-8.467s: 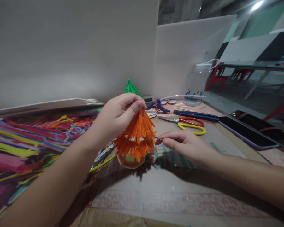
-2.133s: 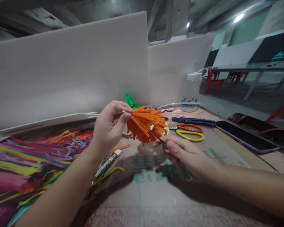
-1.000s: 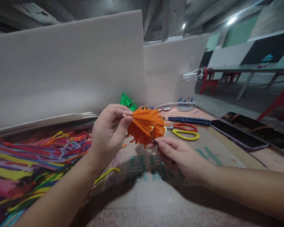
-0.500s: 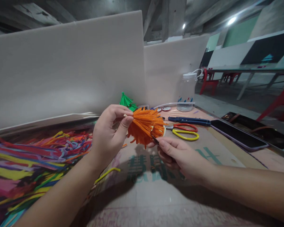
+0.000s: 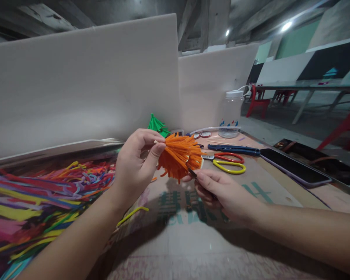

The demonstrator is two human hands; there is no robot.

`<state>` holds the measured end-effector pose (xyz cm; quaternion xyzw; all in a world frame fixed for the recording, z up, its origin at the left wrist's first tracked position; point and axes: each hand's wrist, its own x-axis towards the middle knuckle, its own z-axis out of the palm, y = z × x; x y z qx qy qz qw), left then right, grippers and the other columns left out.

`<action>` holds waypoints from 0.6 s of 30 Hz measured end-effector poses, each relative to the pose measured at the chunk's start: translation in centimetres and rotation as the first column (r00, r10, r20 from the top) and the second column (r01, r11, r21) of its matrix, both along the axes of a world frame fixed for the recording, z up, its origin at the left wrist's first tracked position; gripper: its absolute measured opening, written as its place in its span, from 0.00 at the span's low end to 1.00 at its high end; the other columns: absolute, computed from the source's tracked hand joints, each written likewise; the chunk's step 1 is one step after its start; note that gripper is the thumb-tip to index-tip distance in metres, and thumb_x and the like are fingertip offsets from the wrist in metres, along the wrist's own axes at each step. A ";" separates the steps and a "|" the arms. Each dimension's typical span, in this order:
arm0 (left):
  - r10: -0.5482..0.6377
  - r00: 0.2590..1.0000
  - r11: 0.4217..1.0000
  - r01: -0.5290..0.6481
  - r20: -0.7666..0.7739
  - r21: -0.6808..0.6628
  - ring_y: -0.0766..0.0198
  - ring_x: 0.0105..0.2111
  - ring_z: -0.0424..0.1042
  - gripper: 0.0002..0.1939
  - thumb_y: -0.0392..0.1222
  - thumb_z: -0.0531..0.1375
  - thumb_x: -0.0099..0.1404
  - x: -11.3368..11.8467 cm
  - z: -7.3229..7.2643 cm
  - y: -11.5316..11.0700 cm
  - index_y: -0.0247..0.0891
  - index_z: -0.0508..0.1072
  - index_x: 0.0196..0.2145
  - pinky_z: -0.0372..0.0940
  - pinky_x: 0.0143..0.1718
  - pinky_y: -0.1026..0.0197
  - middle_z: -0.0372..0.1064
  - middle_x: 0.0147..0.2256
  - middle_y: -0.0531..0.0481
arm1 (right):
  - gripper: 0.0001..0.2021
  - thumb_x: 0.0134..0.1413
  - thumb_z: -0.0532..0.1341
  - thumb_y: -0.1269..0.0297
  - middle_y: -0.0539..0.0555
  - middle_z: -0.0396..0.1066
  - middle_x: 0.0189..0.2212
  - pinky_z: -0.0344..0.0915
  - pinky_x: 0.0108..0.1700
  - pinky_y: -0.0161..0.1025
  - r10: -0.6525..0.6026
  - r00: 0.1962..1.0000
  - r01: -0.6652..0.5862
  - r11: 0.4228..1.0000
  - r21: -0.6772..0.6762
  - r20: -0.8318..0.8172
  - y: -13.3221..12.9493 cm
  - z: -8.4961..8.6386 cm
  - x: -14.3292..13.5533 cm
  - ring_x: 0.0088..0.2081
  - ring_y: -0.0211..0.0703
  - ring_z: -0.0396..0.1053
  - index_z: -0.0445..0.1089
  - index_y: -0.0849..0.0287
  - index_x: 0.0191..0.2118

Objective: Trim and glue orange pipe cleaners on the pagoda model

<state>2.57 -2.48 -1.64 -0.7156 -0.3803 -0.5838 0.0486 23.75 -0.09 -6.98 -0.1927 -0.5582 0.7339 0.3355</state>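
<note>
My left hand (image 5: 140, 157) pinches the narrow top of an orange cone of pipe cleaners (image 5: 179, 153) between thumb and fingers. The cone is held above the table, tilted so that its fringed wide end points right. A pale tip sticks out by my left thumb. My right hand (image 5: 218, 190) is closed around a thin dark pointed tool (image 5: 191, 171), whose tip touches the lower right fringe; most of it is hidden in the fingers. Behind the cone stands a green pipe cleaner cone (image 5: 156, 124), partly covered by my left hand.
Colourful pipe cleaners (image 5: 43, 194) are heaped at the left, with a yellow piece (image 5: 132, 215) nearer the middle. Scissors (image 5: 229, 167), a blue cutter (image 5: 233, 149), a phone (image 5: 294, 167) and a clear bottle (image 5: 231, 112) lie or stand at the right. White boards (image 5: 84, 85) rise behind.
Both hands and the orange cone keep almost the same pose. The whole view has shifted very slightly.
</note>
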 end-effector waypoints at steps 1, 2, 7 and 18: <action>0.000 1.000 1.000 0.000 -0.002 -0.002 0.64 0.40 0.74 0.02 0.39 0.61 0.68 0.0 0.0 0.0 0.40 0.73 0.39 0.71 0.41 0.61 0.71 0.40 0.48 | 0.23 0.52 0.66 0.42 0.41 0.50 0.17 0.36 0.18 0.31 -0.009 1.000 0.009 1.000 0.005 0.004 0.0 0.0 0.0 0.18 0.29 0.41 0.72 0.60 0.35; 0.001 1.000 1.000 -0.001 -0.004 -0.001 0.64 0.40 0.74 0.02 0.39 0.61 0.68 0.1 0.1 -0.1 0.40 0.73 0.39 0.71 0.42 0.61 0.71 0.40 0.48 | 0.23 0.52 0.66 0.41 0.41 0.50 0.17 0.37 0.18 0.31 -0.019 1.000 0.019 1.000 0.012 0.010 0.0 -0.1 -0.1 0.18 0.29 0.42 0.72 0.60 0.35; 0.010 1.000 1.000 -0.010 -0.018 0.002 0.65 0.40 0.74 0.01 0.38 0.61 0.68 0.1 0.3 -0.2 0.39 0.73 0.38 0.71 0.42 0.62 0.71 0.40 0.49 | 0.25 0.48 0.68 0.40 0.41 0.50 0.16 0.37 0.19 0.32 -0.056 0.998 0.055 0.998 0.022 0.037 0.0 0.1 -0.2 0.18 0.29 0.43 0.73 0.61 0.35; 0.043 0.998 0.999 -0.043 -0.054 -0.009 0.63 0.39 0.73 0.03 0.41 0.60 0.69 0.1 0.4 -0.1 0.40 0.72 0.37 0.71 0.40 0.61 0.72 0.39 0.48 | 0.22 0.54 0.65 0.43 0.41 0.50 0.17 0.36 0.19 0.32 -0.018 0.999 0.018 1.000 0.007 0.029 0.2 -0.2 0.0 0.18 0.30 0.42 0.73 0.61 0.37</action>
